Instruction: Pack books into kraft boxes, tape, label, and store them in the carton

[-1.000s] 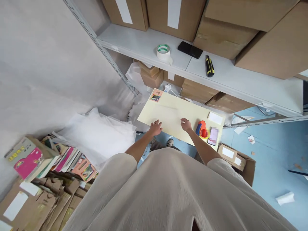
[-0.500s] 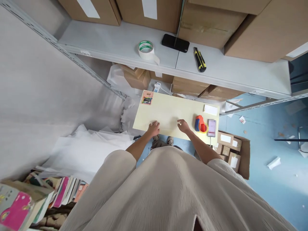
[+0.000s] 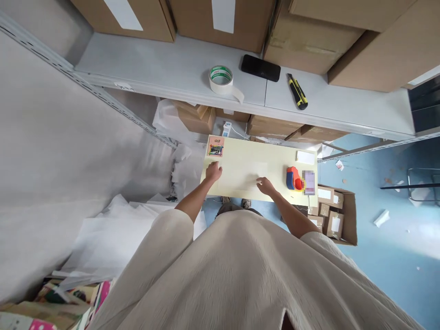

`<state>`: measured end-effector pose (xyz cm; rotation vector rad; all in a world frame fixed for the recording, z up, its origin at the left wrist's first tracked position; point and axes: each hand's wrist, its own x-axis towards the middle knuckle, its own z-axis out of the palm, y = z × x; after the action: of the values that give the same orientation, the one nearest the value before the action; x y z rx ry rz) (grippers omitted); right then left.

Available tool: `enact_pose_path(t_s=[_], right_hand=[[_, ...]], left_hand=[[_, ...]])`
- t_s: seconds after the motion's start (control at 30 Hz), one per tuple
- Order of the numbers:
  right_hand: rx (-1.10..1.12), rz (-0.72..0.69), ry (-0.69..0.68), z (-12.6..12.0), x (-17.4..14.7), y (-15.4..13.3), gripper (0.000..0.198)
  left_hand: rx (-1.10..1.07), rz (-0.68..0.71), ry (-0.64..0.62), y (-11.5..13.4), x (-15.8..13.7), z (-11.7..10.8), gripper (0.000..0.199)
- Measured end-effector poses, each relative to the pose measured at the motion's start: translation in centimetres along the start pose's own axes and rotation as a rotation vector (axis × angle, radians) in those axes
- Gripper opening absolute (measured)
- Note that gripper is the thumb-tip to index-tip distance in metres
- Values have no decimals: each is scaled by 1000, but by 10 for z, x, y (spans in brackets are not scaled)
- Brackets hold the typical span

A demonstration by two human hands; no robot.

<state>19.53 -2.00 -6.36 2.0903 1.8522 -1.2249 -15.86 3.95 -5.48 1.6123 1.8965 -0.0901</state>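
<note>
The book (image 3: pixel 216 147) lies flat on the table (image 3: pixel 237 169), cover up, in the far left corner. Its long axis appears to run away from the person, along the short side of the table, and its edges are nearly parallel with the table edges. The end with the title points to the shelf (image 3: pixel 165 64); the end with the picture points to the person. The long axis of the table itself runs from left to right, across the front of the body.

The left hand (image 3: pixel 213 171) is the nearest to the book, just before its near edge, with a narrow gap between. This hand is half closed, back up, with bent fingers; whether something is under them, I cannot tell. The right hand (image 3: pixel 266 186) is well apart from the book, to the right and closer to the body. Its fingers are loosely curled and point to the left. At the fingertips there is a pale spot, too small to say if a thing is held.

To the right of this hand stands the dispenser (image 3: pixel 293 178), red and blue, and just beside it lies the phone (image 3: pixel 308 182). Behind these two lies a white box (image 3: pixel 305 157).
</note>
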Motion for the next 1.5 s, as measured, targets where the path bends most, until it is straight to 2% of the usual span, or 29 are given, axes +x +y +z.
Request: enact_pose_path(t_s=[0.1, 0.2, 0.33, 0.57, 0.77, 0.9, 1.0, 1.17, 1.27, 1.37, 1.5], right_hand=[[3, 29, 15, 0, -6, -7, 41], [2, 46, 23, 1, -11, -11, 40], [-8, 62, 50, -1, -12, -14, 39], [-8, 104, 27, -3, -11, -21, 38], [-30, 113, 40, -7, -10, -24, 37], [-6, 118, 35, -9, -9, -26, 35], [27, 122, 28, -10, -8, -29, 36], [136, 145, 16, -10, -3, -35, 33], [250, 134, 59, -9, 4, -42, 29], [395, 115, 118, -5, 15, -51, 22], [629, 101, 152, 0, 22, -56, 26]], left_hand=[[-69, -185, 49, -12, 31, -21, 41], [-120, -280, 105, -20, 52, -32, 37], [-137, -302, 104, -25, 69, -37, 32], [-79, -330, 141, -23, 90, -37, 50], [-83, -353, 122, -23, 97, -38, 47], [-113, -342, 121, -22, 95, -41, 46], [-157, -306, 114, -17, 91, -43, 32], [-335, -337, 141, -7, 81, -51, 21], [-434, -327, 172, 2, 69, -53, 15], [-509, -280, 177, 15, 49, -42, 12], [-600, -197, 101, 40, 15, -3, 11]])
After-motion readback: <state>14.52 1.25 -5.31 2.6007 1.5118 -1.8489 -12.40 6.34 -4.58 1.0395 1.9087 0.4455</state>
